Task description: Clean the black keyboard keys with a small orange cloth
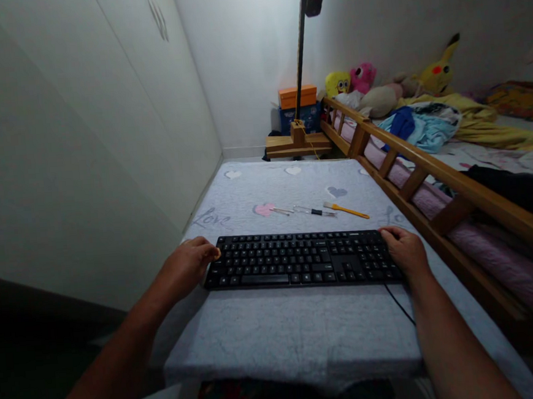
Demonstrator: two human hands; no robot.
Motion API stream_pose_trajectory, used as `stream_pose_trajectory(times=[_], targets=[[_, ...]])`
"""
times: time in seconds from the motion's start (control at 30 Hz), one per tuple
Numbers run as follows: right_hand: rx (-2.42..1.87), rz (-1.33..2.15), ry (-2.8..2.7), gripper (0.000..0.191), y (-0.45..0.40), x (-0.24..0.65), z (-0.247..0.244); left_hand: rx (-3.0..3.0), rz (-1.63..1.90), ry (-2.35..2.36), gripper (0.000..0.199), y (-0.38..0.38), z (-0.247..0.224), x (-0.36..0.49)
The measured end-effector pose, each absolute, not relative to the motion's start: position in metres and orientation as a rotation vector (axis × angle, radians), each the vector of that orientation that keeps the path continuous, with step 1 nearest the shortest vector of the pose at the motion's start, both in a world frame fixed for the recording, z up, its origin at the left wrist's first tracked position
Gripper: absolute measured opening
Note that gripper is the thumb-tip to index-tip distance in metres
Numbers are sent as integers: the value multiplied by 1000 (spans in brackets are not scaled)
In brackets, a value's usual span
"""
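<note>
A black computer keyboard (276,261) lies lengthwise across the cloth-covered table, keys facing up. My left hand (195,258) grips its left end, thumb over the edge by the keys. At the opposite end, my right hand (404,250) is closed round the right edge, its lower fingers partly hidden. A black cable (398,303) runs from under the keyboard toward my right forearm. Beyond the keyboard lie a yellow-handled brush (347,210), a thin metal tool with a black grip (316,211) and some cotton swabs (282,210).
A grey cloth with hearts (281,327) covers the table. Close on the right runs a wooden bed rail (424,175), with plush toys and clothes behind it. A white cabinet (116,113) borders the left side. A lamp-like stand (300,55) rises past the far edge.
</note>
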State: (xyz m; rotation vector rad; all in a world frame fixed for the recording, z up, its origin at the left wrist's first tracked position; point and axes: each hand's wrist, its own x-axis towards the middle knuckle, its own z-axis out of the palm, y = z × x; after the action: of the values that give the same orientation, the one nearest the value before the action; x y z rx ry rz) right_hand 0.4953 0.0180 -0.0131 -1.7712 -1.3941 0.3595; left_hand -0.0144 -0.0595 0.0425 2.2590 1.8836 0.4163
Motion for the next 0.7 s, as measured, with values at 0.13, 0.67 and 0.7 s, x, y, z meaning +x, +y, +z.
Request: stream_pose_trajectory(times=[0.13, 0.67, 0.7], targets=[[-1777, 358, -1392, 37, 18, 495, -13, 2304, 312, 1845, 32, -72, 47, -10], [-1799, 381, -1378, 39, 15, 491, -9, 2308, 332, 1702, 31, -104, 49, -12], [-1803, 384, -1376, 39, 15, 491, -9, 2294, 359, 1693, 32, -102, 51, -11]])
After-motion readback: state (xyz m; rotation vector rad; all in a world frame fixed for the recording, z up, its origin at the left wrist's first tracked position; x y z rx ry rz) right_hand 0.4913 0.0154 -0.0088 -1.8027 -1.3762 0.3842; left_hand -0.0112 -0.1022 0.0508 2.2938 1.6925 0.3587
